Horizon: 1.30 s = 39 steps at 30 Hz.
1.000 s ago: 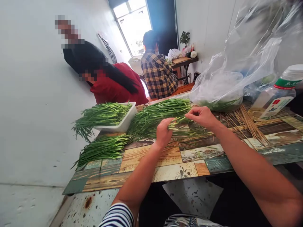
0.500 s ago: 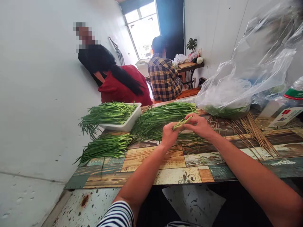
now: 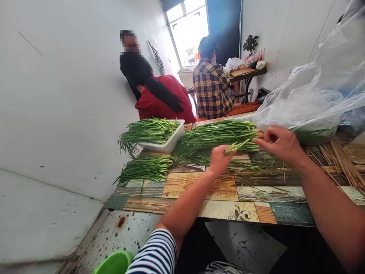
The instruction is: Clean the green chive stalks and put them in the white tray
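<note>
My left hand is closed round a small bunch of green chives, with the pale stem ends poking out to the right. One stem reaches farther than the others, towards my right hand. That hand hovers just right of the stem tips, thumb stretched out and apart from the curled forefinger, with nothing visible between them. Behind my hands lies a large heap of chives. A neater bundle of chives rests at the left of the table, and more chives fill a white tub.
Thin wooden skewers lie at the right of the patterned table. A clear plastic bag covers a bowl there. Two people sit beyond the table and another stands by the left wall. A green bin is on the floor.
My right hand has moved away to the right from the stem ends, and its fingers have parted. My left hand keeps its hold on the chives. The view has swung left and down.
</note>
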Each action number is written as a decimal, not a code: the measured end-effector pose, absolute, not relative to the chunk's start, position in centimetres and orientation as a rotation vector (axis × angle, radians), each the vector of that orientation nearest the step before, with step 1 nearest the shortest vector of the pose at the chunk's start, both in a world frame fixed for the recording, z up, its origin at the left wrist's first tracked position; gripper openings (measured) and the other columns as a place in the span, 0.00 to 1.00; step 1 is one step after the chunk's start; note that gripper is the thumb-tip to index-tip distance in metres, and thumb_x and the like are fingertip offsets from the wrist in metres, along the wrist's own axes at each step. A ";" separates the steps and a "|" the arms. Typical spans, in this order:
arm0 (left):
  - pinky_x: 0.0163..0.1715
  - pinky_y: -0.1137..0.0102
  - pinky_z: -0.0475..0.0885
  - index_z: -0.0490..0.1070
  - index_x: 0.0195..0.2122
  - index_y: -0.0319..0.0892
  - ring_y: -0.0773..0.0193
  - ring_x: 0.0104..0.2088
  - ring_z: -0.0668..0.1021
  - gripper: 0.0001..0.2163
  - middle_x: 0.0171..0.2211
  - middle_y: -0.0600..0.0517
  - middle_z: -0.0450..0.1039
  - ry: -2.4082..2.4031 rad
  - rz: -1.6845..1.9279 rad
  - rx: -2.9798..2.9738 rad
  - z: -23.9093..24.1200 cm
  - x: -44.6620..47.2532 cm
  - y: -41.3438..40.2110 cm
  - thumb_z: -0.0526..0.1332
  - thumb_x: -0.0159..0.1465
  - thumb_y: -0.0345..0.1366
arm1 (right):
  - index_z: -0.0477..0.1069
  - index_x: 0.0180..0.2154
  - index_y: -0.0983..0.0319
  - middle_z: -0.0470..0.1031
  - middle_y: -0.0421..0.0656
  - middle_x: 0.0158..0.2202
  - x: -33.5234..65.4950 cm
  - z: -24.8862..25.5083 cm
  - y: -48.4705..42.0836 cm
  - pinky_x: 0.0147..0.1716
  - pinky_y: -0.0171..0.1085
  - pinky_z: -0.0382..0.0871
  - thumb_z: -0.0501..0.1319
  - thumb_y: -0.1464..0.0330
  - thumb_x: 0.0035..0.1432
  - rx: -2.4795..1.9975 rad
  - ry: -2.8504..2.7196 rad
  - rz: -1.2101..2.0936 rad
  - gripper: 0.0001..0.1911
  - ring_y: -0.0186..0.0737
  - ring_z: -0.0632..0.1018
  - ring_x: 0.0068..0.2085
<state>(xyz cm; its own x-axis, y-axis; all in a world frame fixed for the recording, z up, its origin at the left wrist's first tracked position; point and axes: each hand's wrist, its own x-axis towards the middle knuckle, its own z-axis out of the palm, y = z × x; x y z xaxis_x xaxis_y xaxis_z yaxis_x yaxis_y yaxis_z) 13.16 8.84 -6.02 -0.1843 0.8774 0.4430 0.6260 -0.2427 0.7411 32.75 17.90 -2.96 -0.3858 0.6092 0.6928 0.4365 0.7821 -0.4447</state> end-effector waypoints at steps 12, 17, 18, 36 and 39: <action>0.38 0.71 0.70 0.78 0.35 0.40 0.63 0.35 0.77 0.05 0.34 0.49 0.79 1.816 1.363 1.987 -5.4 13.1 8.5 0.63 0.60 0.30 | 0.79 0.28 0.61 0.76 0.43 0.25 30.7 -3.9 16.9 0.30 0.36 0.64 0.58 0.53 0.56 -0.668 -2.206 0.825 0.19 0.39 0.72 0.30; 0.37 0.71 0.71 0.77 0.33 0.42 0.64 0.34 0.77 0.05 0.33 0.51 0.79 1.842 1.325 1.964 -6.2 13.1 8.5 0.61 0.60 0.28 | 0.78 0.26 0.63 0.75 0.42 0.24 29.8 -3.8 15.1 0.27 0.35 0.63 0.61 0.48 0.48 -0.884 -1.878 1.209 0.24 0.38 0.72 0.27; 0.37 0.71 0.71 0.77 0.33 0.41 0.64 0.34 0.77 0.05 0.32 0.51 0.79 1.843 1.315 1.974 -6.4 13.2 8.5 0.61 0.59 0.27 | 0.78 0.26 0.63 0.76 0.42 0.24 29.7 -3.9 15.0 0.28 0.35 0.63 0.61 0.48 0.47 -0.905 -1.814 1.242 0.24 0.38 0.72 0.27; 0.37 0.70 0.72 0.76 0.32 0.41 0.64 0.34 0.77 0.08 0.32 0.51 0.78 1.906 1.367 2.012 -5.3 14.0 8.3 0.60 0.57 0.24 | 0.57 0.14 0.60 0.53 0.34 0.14 31.5 -2.9 18.0 0.22 0.36 0.48 0.65 0.47 0.40 -1.049 -1.507 1.043 0.27 0.29 0.54 0.20; 0.39 0.70 0.72 0.77 0.34 0.40 0.63 0.36 0.78 0.06 0.34 0.50 0.78 1.879 1.314 2.019 -5.9 13.8 8.6 0.61 0.58 0.27 | 0.52 0.14 0.60 0.49 0.33 0.15 32.0 -2.6 18.3 0.22 0.35 0.46 0.63 0.48 0.43 -0.988 -1.620 1.176 0.28 0.28 0.52 0.20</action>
